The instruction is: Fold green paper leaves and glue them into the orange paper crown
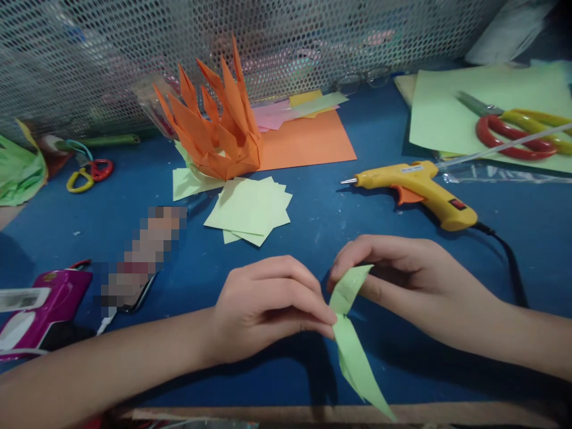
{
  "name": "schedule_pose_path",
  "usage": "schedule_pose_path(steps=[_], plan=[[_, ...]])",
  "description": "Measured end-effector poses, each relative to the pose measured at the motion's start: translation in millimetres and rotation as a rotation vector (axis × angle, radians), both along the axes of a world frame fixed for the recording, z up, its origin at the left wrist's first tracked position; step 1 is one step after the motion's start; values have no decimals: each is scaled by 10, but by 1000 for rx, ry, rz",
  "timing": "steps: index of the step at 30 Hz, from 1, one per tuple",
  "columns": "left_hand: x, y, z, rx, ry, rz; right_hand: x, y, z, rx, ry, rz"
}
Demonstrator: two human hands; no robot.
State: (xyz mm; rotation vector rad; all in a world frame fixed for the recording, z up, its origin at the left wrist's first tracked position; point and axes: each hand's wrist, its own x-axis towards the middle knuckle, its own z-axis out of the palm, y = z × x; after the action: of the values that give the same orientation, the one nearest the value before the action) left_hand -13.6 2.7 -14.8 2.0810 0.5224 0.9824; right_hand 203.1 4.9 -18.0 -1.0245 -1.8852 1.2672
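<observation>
Here, the left hand (272,301) pinches a pointed, pale-green folded-paper piece (353,351) midway; whether the right hand (420,286) grasps its upper end, I cannot tell.

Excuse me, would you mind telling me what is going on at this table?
A person is handling a folded green paper. The left hand pinches it near its middle, while the right hand is at its upper end. Beyond the hands, loosely stacked green squares lie near a spiky orange paper model. A yellow glue gun lies on the blue table beyond the right hand.
</observation>
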Motion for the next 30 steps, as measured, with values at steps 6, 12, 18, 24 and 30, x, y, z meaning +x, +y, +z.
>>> schedule_pose_path(steps=[6, 12, 18, 24, 30], plan=[[26, 6, -17, -65, 12, 72, 8, -1, -35, 47, 48, 13], [13, 3, -11, 20, 41, 52, -11, 12, -62, -4, 73, -133], [22, -14, -14, 83, 79, 179, -10, -31, -33, -120, 73, -123], [30, -30, -30, 91, 104, 202, -14, -83, -18, -184, 147, -104], [29, -24, -31, 43, 56, 194, -40, -61, 0, -223, 127, -155]])
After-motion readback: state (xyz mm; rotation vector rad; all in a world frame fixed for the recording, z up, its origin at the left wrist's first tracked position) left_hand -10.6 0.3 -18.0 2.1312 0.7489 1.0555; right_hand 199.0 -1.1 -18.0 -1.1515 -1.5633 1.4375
